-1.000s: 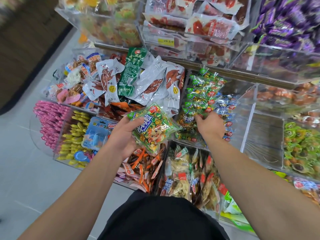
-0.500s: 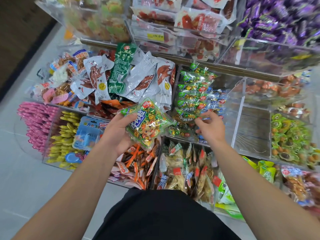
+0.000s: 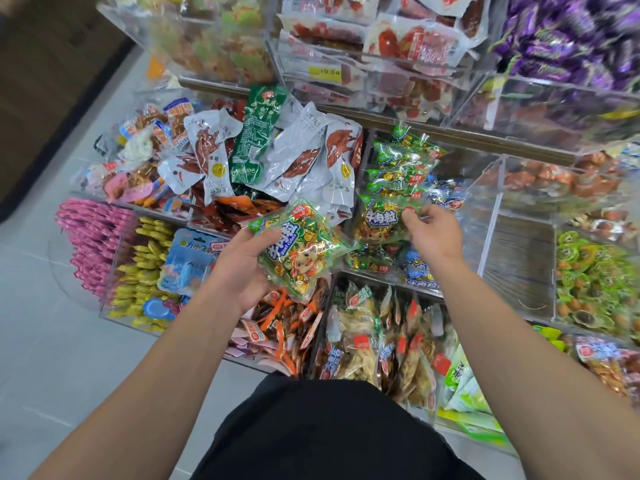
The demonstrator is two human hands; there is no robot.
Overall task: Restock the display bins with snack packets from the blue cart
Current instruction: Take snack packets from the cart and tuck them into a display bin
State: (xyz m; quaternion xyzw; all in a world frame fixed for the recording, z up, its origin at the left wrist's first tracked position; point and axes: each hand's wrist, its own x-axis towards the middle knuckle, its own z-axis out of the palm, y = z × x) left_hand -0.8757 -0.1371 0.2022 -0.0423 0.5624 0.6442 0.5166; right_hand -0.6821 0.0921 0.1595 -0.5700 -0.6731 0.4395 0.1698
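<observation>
My left hand (image 3: 239, 268) grips a green packet of beef cubes (image 3: 298, 251), held flat above the front bins. My right hand (image 3: 433, 237) pinches the edge of a second green packet (image 3: 381, 220) that stands tilted at the front of a clear display bin (image 3: 485, 237). Behind it in that bin, more of the same green packets (image 3: 401, 168) are stacked in a row, with blue-labelled packets (image 3: 419, 271) beside and below. The blue cart is not in view.
White and green meat packets (image 3: 277, 157) fill the bin to the left. An acrylic compartment (image 3: 519, 265) on the right holds nothing. Pink (image 3: 93, 237) and yellow candies (image 3: 145, 265) lie far left, purple candies (image 3: 571, 46) on the upper tier. Grey floor (image 3: 41, 341) lies at left.
My right hand has drawn back from the stacked row and now holds a green packet at the bin's front. My left hand keeps its packet, shifted slightly.
</observation>
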